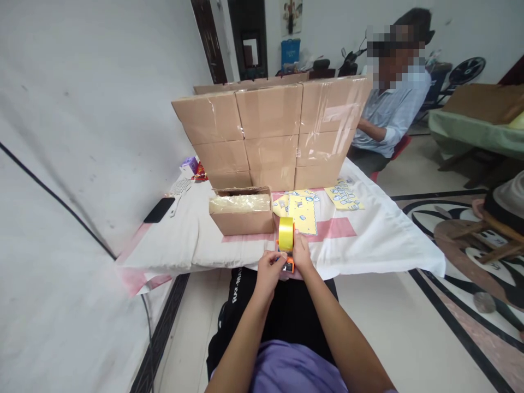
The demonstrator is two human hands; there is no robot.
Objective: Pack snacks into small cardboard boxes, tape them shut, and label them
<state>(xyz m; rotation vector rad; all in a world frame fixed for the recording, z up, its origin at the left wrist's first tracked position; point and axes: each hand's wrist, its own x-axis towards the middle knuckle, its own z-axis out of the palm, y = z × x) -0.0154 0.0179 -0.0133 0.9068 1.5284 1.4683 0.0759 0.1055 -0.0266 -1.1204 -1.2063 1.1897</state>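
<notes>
My right hand is wrapped around the side of an orange and black tape dispenser, just over the table's front edge. On it sits a roll of yellow packing tape. My left hand is closed in a pinch at the dispenser's near end; what lies between its fingertips is too small to make out. Just beyond, to the left, stands a small open cardboard box, filled with items in clear yellowish wrapping.
A wall of stacked cardboard boxes rises behind the open box. Yellow printed sheets lie on the white tablecloth. A black phone is at the left edge by the wall. Another person sits at the far right side.
</notes>
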